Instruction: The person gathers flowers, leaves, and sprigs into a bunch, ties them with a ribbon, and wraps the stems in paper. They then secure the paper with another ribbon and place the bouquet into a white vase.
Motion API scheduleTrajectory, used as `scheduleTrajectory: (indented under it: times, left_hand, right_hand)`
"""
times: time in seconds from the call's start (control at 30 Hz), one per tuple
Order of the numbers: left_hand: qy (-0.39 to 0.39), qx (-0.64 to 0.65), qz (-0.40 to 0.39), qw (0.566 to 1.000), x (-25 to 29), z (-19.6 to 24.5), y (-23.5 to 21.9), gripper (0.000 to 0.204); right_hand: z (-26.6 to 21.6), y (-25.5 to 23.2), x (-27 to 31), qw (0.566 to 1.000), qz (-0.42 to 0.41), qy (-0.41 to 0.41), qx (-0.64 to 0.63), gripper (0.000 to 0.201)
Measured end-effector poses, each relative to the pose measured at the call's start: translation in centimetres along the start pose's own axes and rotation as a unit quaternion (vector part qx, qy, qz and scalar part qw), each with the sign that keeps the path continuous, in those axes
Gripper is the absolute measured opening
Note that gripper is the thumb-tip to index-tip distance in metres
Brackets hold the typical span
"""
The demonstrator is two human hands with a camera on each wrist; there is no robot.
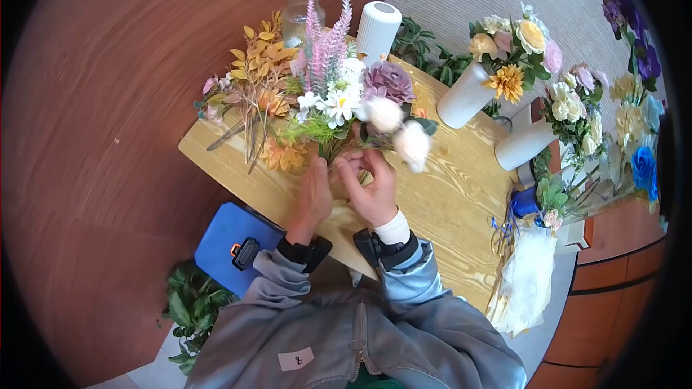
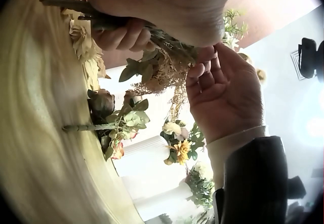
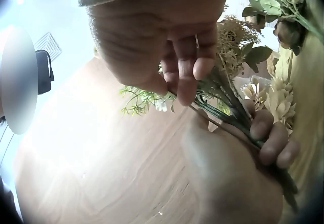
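A mixed bouquet with pink spikes, a mauve rose [image 1: 390,81] and white daisies [image 1: 341,106] is held upright over the wooden table [image 1: 447,194] in the head view. The left hand [image 1: 312,197] grips its bundled green stems [image 3: 230,107], fingers curled round them in the right wrist view. Close beside it, the right hand [image 1: 375,191] has its thumb and bent fingertips together at the upper stems, pinching a thin brown stem [image 3: 202,113]. In the left wrist view the right hand [image 2: 228,97] is seen palm side, next to the left hand [image 2: 157,6].
White ribbed vases [image 1: 465,95] with flowers stand at the right; an empty white vase [image 1: 379,29] and a glass jar [image 1: 301,18] stand at the back. Orange foliage [image 1: 263,65] lies left. Blue ribbon [image 1: 525,202] and white wrapping [image 1: 526,281] are at the right edge.
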State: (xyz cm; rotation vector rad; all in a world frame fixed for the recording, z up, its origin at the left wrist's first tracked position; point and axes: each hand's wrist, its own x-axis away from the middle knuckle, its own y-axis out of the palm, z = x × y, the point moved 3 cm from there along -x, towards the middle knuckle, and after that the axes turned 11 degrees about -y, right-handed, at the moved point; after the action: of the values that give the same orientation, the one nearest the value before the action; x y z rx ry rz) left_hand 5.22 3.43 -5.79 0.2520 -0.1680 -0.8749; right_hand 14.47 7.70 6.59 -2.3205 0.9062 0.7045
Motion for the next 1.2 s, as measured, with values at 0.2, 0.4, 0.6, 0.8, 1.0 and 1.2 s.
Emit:
scheduleTrajectory:
  times: [0.2,0.4,0.6,0.8,1.0,1.2]
  left_hand:
    - [0.128,-0.129,0.144,0.973,0.8,1.8,0.9,0.037]
    - [0.062,-0.262,0.051,0.962,2.9,5.7,1.6,0.035]
    - [0.085,-0.035,0.156,0.983,0.5,0.6,0.8,0.041]
    - [-0.021,0.048,0.08,0.995,1.6,3.3,0.9,0.04]
    - [-0.069,0.044,-0.016,0.997,2.1,-3.6,-1.9,0.032]
    - [-0.272,0.386,-0.158,0.867,7.0,-15.1,-5.6,0.044]
  right_hand:
    - [-0.2,-0.3,0.3,0.983,0.124,0.04,-0.128,0.023]
    - [-0.3,-0.8,0.1,0.991,0.098,0.006,-0.087,0.025]
    - [-0.7,0.1,1.3,0.964,0.203,-0.002,-0.173,0.032]
    - [1.7,0.0,1.8,0.995,0.019,0.089,-0.028,0.045]
    - [5.8,1.0,3.0,0.97,-0.193,-0.01,0.15,0.026]
    - [2.6,0.3,2.5,0.961,-0.243,0.093,-0.089,0.034]
